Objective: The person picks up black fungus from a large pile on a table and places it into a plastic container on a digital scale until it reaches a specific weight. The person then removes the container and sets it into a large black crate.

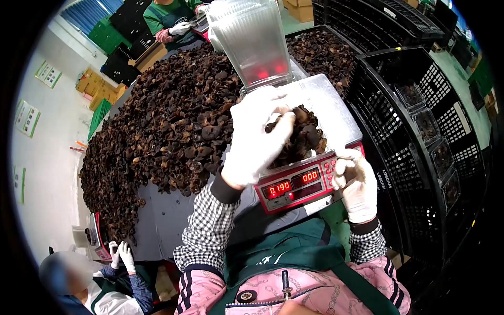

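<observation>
My gloved left hand (257,136) is over the pan of a red digital scale (270,205), its thumb and fingers closed at the near-left side of a heap of dried wood ear mushrooms (307,136). What lies within its grip is partly hidden, but dark pieces show at the fingertips. The scale display reads 0.190 and 0.00. Beside the scale's keypad, my gloved right hand (359,189) has its fingers curled in; I cannot make out whether it holds anything. Behind the pan rises a stack of clear plastic boxes (252,44).
A big pile of wood ear mushrooms (173,115) spreads over the grey table (165,215). Black crates (388,152) stand on the right, one with filled clear boxes (425,126). Two co-workers are at the table, one at the lower left (105,283), one at the top (168,21).
</observation>
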Demonstrator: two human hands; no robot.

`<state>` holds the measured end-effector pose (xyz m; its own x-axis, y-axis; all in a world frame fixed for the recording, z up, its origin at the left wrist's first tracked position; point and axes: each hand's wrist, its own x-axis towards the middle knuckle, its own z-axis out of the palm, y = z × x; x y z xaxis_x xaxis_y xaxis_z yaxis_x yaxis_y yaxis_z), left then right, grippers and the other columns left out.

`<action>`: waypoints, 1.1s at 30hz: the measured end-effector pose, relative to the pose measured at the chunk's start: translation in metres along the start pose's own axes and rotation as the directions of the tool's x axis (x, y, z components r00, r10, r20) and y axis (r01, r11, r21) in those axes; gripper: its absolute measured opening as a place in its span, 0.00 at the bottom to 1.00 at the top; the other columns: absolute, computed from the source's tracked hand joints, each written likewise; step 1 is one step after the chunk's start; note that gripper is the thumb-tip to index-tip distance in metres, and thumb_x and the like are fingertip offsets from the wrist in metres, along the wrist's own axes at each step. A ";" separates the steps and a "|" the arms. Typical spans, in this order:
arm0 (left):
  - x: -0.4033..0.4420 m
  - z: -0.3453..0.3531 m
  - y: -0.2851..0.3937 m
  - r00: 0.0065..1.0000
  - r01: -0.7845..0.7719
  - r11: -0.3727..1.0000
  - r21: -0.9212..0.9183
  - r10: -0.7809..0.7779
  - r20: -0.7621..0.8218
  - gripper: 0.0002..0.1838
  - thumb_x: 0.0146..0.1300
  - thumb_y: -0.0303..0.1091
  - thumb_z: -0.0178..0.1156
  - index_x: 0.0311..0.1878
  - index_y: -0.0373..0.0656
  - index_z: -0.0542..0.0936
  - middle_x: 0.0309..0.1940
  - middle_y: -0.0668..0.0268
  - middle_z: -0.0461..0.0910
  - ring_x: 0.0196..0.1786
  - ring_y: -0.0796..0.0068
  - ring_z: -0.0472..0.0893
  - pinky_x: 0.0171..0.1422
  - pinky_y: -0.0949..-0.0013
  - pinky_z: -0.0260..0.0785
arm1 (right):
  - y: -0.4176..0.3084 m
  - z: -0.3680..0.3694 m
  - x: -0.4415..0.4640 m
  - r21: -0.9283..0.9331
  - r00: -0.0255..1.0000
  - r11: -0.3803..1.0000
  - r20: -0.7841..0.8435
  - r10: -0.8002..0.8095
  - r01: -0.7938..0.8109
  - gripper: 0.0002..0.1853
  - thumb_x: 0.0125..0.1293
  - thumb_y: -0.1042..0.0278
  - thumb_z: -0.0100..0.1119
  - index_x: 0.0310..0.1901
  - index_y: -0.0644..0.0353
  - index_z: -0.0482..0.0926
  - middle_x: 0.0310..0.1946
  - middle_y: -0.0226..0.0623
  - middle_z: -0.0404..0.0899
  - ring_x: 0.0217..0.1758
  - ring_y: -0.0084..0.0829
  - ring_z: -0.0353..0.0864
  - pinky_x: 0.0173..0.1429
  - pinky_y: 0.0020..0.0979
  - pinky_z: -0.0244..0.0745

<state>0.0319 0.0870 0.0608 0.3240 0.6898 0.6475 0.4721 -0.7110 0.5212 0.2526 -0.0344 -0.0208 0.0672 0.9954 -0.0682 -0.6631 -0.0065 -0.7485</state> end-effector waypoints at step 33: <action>-0.006 -0.040 -0.042 0.930 0.256 0.859 -0.443 -0.344 -0.129 0.25 0.81 0.50 0.54 0.65 0.37 0.80 0.57 0.56 0.85 0.54 0.67 0.84 0.65 0.62 0.75 | -0.003 -0.038 0.017 -0.124 0.978 0.991 -0.194 -0.074 0.050 0.17 0.79 0.61 0.58 0.56 0.69 0.81 0.28 0.29 0.74 0.23 0.20 0.70 0.30 0.25 0.70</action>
<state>-0.0231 0.1073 0.0575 0.0331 0.8684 0.4948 0.1257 -0.4947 0.8599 0.2837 -0.0209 -0.0445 0.2597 0.9555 -0.1397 -0.5610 0.0316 -0.8272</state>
